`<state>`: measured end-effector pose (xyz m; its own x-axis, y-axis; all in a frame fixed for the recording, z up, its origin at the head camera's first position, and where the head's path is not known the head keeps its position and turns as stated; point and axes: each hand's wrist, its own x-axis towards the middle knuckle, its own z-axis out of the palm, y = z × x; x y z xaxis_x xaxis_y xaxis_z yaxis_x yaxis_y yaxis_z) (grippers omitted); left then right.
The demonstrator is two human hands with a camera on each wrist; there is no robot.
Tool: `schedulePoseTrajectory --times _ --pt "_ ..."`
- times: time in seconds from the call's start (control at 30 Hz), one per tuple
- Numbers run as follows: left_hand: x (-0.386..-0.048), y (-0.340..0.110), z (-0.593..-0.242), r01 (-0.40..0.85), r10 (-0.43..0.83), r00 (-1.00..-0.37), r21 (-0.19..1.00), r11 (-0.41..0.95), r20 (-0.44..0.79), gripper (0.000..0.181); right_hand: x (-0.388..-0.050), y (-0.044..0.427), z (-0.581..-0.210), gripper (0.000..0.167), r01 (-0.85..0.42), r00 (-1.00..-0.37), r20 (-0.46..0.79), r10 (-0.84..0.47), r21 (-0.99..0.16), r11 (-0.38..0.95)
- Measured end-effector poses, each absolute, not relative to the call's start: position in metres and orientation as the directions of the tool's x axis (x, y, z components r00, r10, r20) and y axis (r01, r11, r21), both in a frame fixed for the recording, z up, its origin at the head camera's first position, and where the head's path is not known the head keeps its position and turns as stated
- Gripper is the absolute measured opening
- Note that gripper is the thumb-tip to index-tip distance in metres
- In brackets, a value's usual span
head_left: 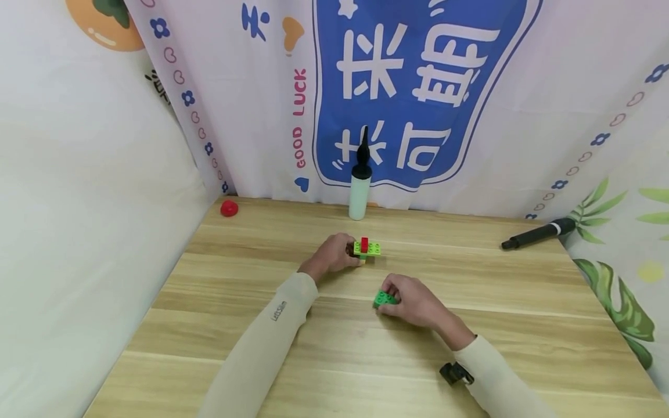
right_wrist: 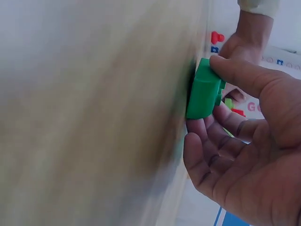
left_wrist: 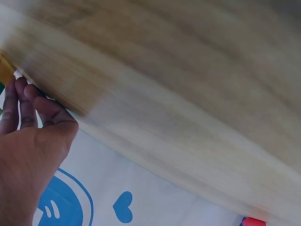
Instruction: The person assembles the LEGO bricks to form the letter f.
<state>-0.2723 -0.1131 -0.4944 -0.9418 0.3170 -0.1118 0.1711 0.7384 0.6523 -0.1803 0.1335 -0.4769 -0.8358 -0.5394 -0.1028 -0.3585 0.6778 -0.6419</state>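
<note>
My left hand (head_left: 337,252) grips a small stack of toy building bricks from its left side. A lime-green studded plate (head_left: 373,248) forms the upper part of that stack, with a red brick (head_left: 364,244) across it. Something yellow (left_wrist: 5,70) shows at the fingertips in the left wrist view, low on the stack. Nearer the front, my right hand (head_left: 415,299) pinches a green toy brick (right_wrist: 203,92) between thumb and fingers, close to the tabletop. Its studs face up in the head view. Fingers hide part of both the stack and the green brick.
A pale bottle-shaped pump (head_left: 358,197) with a black nozzle stands at the back, behind the stack. A red round piece (head_left: 229,208) lies at the back left corner. At the right edge lies a black stick-like object (head_left: 538,234). Printed cloth (head_left: 272,116) hangs behind the wooden table (head_left: 334,360).
</note>
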Motion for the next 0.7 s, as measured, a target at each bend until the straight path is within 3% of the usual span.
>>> schedulePoseTrajectory --times 0.13,0.27,0.47,0.7 --pt "-0.273 -0.112 -0.493 0.166 0.316 -0.942 0.656 0.736 -0.115 0.024 -0.191 0.137 -0.464 0.025 -0.332 -0.859 -0.094 -0.503 -0.646 0.687" --pt "-0.272 -0.112 -0.492 0.167 0.312 -0.943 0.648 0.743 -0.115 0.025 -0.210 0.136 -0.450 0.027 -0.362 -0.878 -0.006 -0.479 -0.645 0.673" --pt "-0.271 -0.113 -0.493 0.182 0.327 -0.940 0.661 0.728 -0.101 0.024 -0.245 0.127 -0.440 0.033 -0.430 -0.886 0.141 -0.442 -0.609 0.667" --pt "-0.271 -0.114 -0.493 0.200 0.339 -0.937 0.667 0.718 -0.084 0.022 -0.265 0.109 -0.439 0.032 -0.462 -0.875 0.203 -0.440 -0.624 0.631"
